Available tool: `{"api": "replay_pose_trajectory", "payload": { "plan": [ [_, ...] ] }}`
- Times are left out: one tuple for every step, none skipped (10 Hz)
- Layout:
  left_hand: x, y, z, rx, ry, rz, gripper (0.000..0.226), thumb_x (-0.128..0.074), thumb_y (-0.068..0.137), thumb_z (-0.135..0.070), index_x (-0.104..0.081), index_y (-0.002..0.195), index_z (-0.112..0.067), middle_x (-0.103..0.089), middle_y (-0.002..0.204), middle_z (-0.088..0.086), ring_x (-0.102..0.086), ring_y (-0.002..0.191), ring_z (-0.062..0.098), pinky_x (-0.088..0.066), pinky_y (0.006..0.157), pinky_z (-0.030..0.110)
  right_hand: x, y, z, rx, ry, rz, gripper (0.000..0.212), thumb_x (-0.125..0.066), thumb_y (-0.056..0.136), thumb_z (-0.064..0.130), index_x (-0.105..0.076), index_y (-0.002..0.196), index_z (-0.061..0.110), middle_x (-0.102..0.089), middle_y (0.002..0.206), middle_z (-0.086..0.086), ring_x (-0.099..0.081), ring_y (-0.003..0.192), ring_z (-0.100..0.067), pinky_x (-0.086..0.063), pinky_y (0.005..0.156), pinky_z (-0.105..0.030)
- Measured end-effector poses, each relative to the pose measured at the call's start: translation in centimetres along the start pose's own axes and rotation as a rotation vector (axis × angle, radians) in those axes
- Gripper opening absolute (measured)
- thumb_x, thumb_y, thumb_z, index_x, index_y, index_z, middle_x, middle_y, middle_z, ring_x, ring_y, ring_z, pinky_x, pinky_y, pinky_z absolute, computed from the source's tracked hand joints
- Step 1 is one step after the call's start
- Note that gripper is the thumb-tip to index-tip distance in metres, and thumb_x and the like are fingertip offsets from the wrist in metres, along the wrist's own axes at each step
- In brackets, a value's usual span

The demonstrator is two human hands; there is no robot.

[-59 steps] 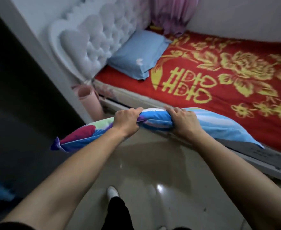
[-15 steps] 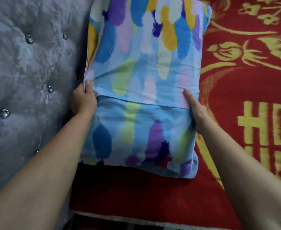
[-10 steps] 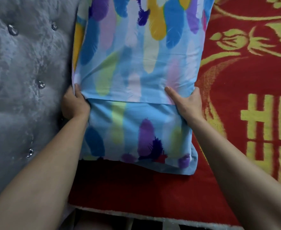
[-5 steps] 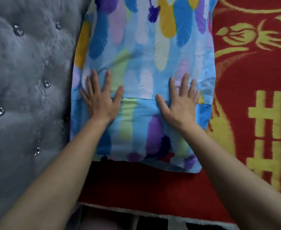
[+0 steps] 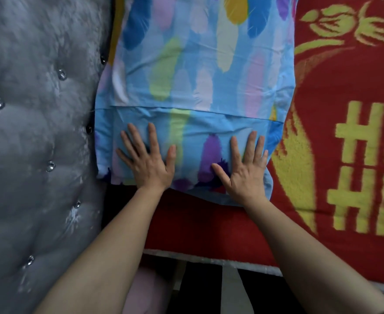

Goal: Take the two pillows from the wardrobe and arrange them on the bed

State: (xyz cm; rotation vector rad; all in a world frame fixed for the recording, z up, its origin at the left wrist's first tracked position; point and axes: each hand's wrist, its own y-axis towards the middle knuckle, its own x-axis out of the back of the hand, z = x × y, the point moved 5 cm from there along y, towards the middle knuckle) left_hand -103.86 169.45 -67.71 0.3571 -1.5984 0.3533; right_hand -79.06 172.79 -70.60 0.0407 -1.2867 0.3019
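The feather-print pillow (image 5: 200, 71) lies flat on the bed, its left edge just beside the headboard, its far end running out of view at the top. Its thin, lightly creased cotton case is sky blue with brush-like feathers in purple, yellow, green, pink and dark blue; an envelope flap crosses it as a straight seam above the hands. The left hand (image 5: 149, 163) and the right hand (image 5: 243, 172) both rest palm-down on the pillow's near end, each grip open, fingers spread and flat, closed on nothing. Under the pillow lies a red blanket (image 5: 336, 137), plush and fuzzy, woven with yellow flowers and blocky characters. The headboard (image 5: 37, 132) is grey velvet, deeply tufted, with shiny crystal-like buttons in the dimples. A pale edge (image 5: 211, 260) of the bed shows at the near side below the blanket.
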Motion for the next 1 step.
{"api": "replay_pose_trajectory", "payload": {
  "plan": [
    [1.15, 1.18, -0.54, 0.006, 0.001, 0.156, 0.076, -0.021, 0.093, -0.067, -0.001, 0.156, -0.028, 0.005, 0.163, 0.019, 0.005, 0.148, 0.041, -0.004, 0.112, 0.069, 1.4, 0.67, 0.21, 0.002, 0.019, 0.107, 0.087, -0.031, 0.088, 0.078, -0.011, 0.157, 0.029, 0.007, 0.164, -0.019, 0.005, 0.15, -0.043, -0.016, 0.113, -0.066]
  ]
}}
